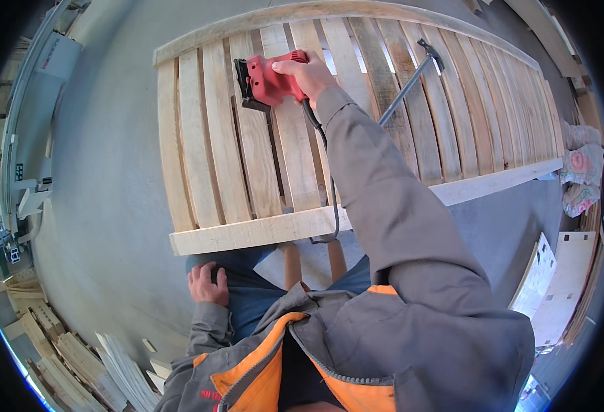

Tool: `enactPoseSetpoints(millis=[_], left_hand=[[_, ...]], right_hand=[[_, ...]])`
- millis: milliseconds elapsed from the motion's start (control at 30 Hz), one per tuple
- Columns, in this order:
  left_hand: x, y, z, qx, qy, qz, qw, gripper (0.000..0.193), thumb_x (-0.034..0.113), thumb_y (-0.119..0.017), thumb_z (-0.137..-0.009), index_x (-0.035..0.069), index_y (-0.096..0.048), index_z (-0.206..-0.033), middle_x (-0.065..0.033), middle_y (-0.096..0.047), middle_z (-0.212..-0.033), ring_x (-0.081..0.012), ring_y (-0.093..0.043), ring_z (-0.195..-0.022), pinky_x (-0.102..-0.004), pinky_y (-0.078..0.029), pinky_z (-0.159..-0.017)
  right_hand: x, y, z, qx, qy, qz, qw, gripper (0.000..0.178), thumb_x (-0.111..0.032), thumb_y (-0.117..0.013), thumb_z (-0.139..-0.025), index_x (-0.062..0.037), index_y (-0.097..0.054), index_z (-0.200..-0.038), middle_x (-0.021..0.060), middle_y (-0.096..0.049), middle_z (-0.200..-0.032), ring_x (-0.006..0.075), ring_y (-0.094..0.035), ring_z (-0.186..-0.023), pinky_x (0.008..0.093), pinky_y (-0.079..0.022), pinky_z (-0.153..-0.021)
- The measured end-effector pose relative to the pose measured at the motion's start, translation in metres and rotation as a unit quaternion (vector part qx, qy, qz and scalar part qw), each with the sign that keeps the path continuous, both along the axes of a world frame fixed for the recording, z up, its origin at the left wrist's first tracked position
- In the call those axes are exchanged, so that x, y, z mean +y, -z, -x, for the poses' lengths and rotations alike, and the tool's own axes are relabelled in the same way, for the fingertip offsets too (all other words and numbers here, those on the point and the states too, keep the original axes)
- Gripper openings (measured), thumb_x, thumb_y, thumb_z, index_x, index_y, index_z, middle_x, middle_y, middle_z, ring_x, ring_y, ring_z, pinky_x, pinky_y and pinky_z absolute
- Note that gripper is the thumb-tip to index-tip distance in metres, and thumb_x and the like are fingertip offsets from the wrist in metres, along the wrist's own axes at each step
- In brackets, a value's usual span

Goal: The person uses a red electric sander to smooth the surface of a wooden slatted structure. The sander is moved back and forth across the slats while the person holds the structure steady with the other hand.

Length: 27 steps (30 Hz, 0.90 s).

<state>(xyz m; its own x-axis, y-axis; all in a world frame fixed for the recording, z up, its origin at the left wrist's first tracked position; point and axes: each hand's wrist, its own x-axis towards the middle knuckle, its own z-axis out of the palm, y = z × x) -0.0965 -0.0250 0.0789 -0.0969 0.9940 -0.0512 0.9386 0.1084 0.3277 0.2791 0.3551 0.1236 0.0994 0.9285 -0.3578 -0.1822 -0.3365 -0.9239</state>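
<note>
Right hand clamped over the top of the red power sander, which sits flat on a slat of the wooden slatted panel. Sander looks compact, rigid, moderately heavy; the top hump is the natural hold. Its black cord trails over the panel's near rail and could snag. Left hand rests loosely on the thigh, holding nothing. A long metal bar lies just right of the arm. Stacked boards lie on the floor.
</note>
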Motion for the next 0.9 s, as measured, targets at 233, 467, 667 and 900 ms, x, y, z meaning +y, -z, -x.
enactPoseSetpoints(millis=[233, 467, 667, 900], left_hand=[[-0.005, 0.0, -0.001, -0.005, -0.005, -0.004, 1.0, 0.026, 0.024, -0.076, -0.091, 0.006, -0.075, -0.109, -0.0151, -0.07, -0.112, -0.0389, -0.062, -0.107, -0.048, -0.051, -0.098], [-0.006, 0.001, -0.003, 0.003, 0.005, -0.008, 1.0, 0.026, 0.024, -0.077, -0.09, 0.006, -0.075, -0.109, -0.0146, -0.07, -0.112, -0.0386, -0.062, -0.107, -0.0477, -0.051, -0.099], [-0.006, 0.003, -0.005, 0.008, 0.014, -0.022, 1.0, 0.026, 0.024, -0.078, -0.089, 0.007, -0.076, -0.109, -0.0143, -0.07, -0.111, -0.0384, -0.063, -0.107, -0.0474, -0.051, -0.098], [-0.009, 0.003, -0.003, 0.007, 0.008, -0.01, 1.0, 0.027, 0.024, -0.078, -0.089, 0.007, -0.075, -0.109, -0.0147, -0.07, -0.11, -0.0383, -0.063, -0.106, -0.0479, -0.051, -0.098]], right_hand=[[-0.038, 0.011, 0.002, 0.018, 0.004, -0.017, 1.0, 0.064, -0.026, -0.09, -0.075, 0.0002, -0.059, -0.125, 0.0138, -0.069, -0.102, 0.0229, -0.067, -0.071, 0.0381, -0.048, -0.044], [-0.113, 0.039, 0.007, 0.022, 0.015, -0.049, 0.998, 0.06, -0.027, -0.09, -0.078, 0.0012, -0.061, -0.121, 0.0131, -0.07, -0.106, 0.0219, -0.069, -0.083, 0.0369, -0.057, -0.059], [-0.173, 0.033, 0.009, 0.018, 0.003, -0.027, 0.999, 0.06, -0.025, -0.087, -0.079, -0.0039, -0.058, -0.127, 0.0109, -0.067, -0.102, 0.0193, -0.066, -0.072, 0.0343, -0.051, -0.046], [-0.164, 0.017, 0.005, 0.028, -0.002, 0.012, 1.0, 0.063, -0.027, -0.087, -0.08, -0.0044, -0.056, -0.13, 0.0108, -0.066, -0.104, 0.0195, -0.066, -0.072, 0.0341, -0.051, -0.045]])
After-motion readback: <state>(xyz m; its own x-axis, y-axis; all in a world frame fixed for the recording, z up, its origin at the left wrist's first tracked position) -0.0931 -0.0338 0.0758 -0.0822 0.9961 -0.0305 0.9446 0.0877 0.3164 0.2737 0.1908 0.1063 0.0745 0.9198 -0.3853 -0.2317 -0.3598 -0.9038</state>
